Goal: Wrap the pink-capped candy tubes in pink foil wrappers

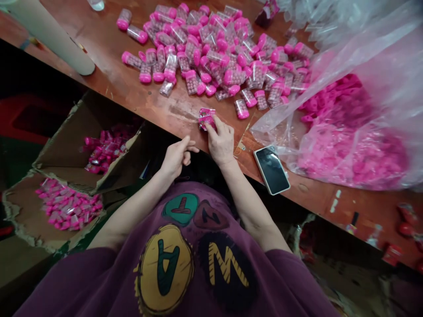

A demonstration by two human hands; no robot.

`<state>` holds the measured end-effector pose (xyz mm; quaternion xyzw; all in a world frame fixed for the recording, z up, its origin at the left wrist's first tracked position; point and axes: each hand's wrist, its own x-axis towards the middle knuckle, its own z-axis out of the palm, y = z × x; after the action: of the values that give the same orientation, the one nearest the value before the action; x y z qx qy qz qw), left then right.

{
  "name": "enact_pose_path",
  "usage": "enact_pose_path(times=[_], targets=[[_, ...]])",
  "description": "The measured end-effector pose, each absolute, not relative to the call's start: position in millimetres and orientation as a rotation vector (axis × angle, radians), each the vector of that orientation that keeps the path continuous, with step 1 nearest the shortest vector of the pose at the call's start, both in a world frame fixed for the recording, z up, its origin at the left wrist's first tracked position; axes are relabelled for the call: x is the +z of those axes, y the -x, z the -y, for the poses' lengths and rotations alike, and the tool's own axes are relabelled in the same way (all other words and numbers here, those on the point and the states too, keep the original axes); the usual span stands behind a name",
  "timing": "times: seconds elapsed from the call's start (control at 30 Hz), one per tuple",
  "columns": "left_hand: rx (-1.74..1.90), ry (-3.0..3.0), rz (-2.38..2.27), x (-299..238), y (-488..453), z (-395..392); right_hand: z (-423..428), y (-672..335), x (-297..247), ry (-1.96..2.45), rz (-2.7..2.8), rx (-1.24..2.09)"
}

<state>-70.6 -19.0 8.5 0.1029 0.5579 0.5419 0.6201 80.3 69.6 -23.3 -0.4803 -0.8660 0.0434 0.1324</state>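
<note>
My right hand point(220, 140) is at the table's near edge, its thumb and fingers closed on some small shiny pink printed wrappers point(206, 117). How many wrappers lie there I cannot tell. Just to the left, my left hand point(178, 157) hovers by the edge, fingers loosely bent and apart, with nothing in it. Beyond both hands spreads a heap of small clear bottles point(211, 53) with bright pink caps, filled with little round pellets. One bottle point(241, 109) lies close to my right hand.
A phone point(271, 170) lies right of my right hand. Farther right, a clear plastic bag point(357, 149) holds pink caps. Two cardboard boxes point(66, 149) with pink-wrapped pieces stand below the table's left edge. A pale post point(56, 39) rises at upper left.
</note>
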Motion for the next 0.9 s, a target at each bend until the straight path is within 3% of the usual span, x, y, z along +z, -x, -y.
enact_pose_path(times=[0.17,0.43,0.63,0.77,0.9], targets=[[1.141,-0.26,-1.118,19.8,49.4,-10.3,-34.4,-104.4,-19.9,1.369,2.363,0.3],[1.131,-0.306,-1.18,14.7,22.3,-10.2,-35.4,-119.8,-28.9,1.361,1.618,1.001],[1.187,-0.265,-1.354,12.4,34.1,-6.8,-54.1,-124.7,-19.5,1.78,2.071,0.558],[1.195,-0.258,-1.238,21.9,41.0,-0.1,-47.7,-125.1,-6.0,1.718,2.084,0.327],[1.155,-0.312,-1.171,26.7,32.3,0.7,-36.2,-120.5,1.3,1.402,1.79,0.937]])
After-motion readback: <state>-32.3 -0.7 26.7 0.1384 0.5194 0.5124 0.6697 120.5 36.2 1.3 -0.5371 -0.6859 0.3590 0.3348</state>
